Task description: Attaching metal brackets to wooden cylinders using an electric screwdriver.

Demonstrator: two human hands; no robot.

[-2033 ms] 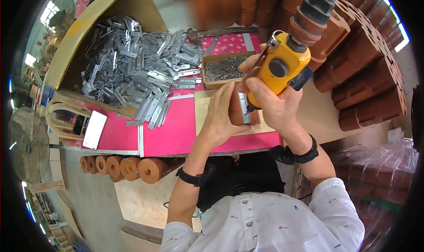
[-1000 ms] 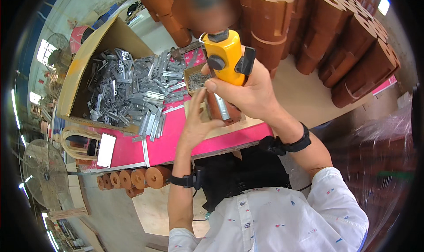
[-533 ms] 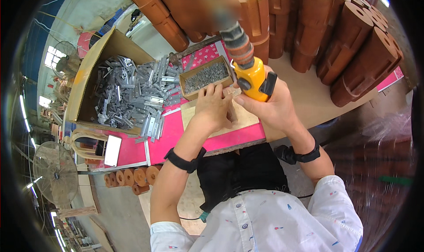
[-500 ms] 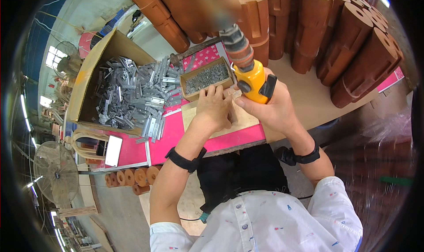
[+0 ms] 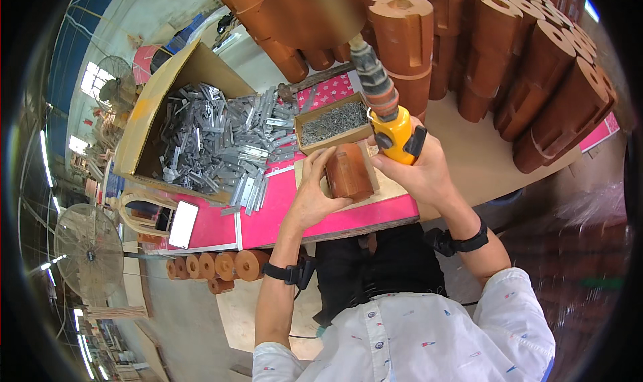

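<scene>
My left hand (image 5: 312, 196) is wrapped around the left side of a short brown wooden cylinder (image 5: 351, 172), thumb at its lower end and fingers over its upper left. The cylinder rests on a pale wooden board (image 5: 387, 189) at the table's front edge. In my right hand (image 5: 423, 173) is a yellow power screwdriver (image 5: 392, 133) with a dark nose, held just right of the cylinder and pointing up and away. Its tip is lost against a blurred brown area. Just beyond the cylinder stands a small open box (image 5: 309, 143) of screws.
A large cardboard box (image 5: 137, 137) lies on its side at the left, metal brackets (image 5: 251, 156) spilling onto the pink tabletop (image 5: 278, 204). A phone (image 5: 183, 224) sits near the front edge. Tall brown wooden columns (image 5: 492, 60) crowd the far right. Several wooden rolls (image 5: 249, 265) show below the table.
My left hand has turned the wooden piece so its brown curved side now shows, its fingers spreading around it. The screwdriver stays in my right hand. The whole view has shifted slightly.
</scene>
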